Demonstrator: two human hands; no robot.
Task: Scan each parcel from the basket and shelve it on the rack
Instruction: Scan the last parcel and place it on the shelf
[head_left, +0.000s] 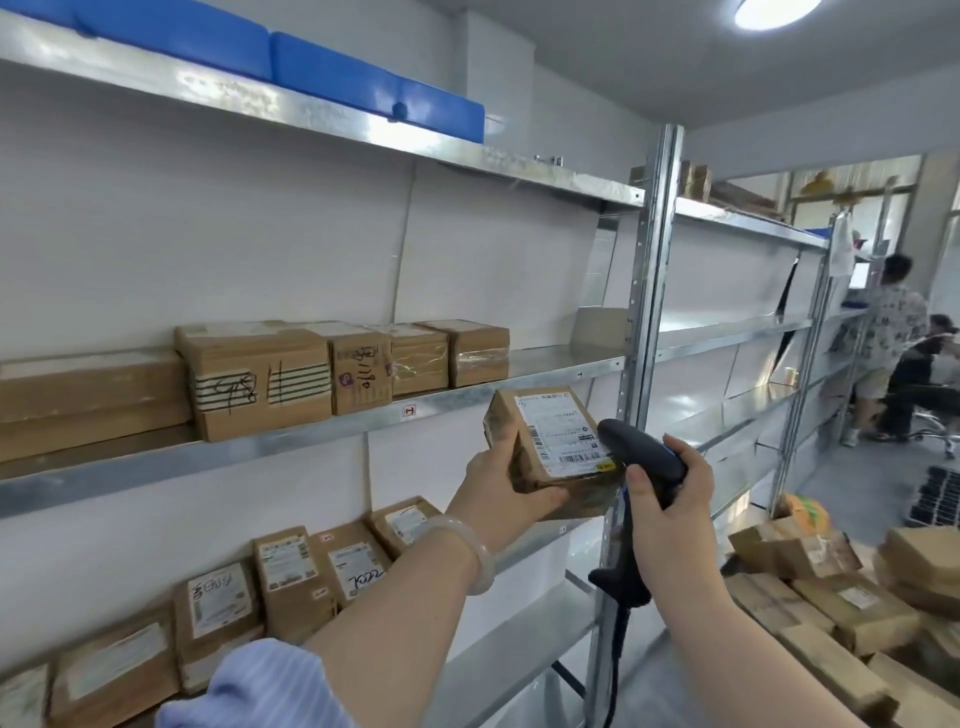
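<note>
Left sleeve low | left grip clasps parcel | right grip clasps scanner

Blue bins up high; round ceiling light lit; 2 people far right, 1 seated.

Stretching both bare forearms forward, hands close together. Gripping a brown cardboard parcel with a white label in the left hand, thumb along its lower edge, fingers curling round its left side. Clasping a black handheld scanner in the right hand, fingers wrapping the handle.
</note>
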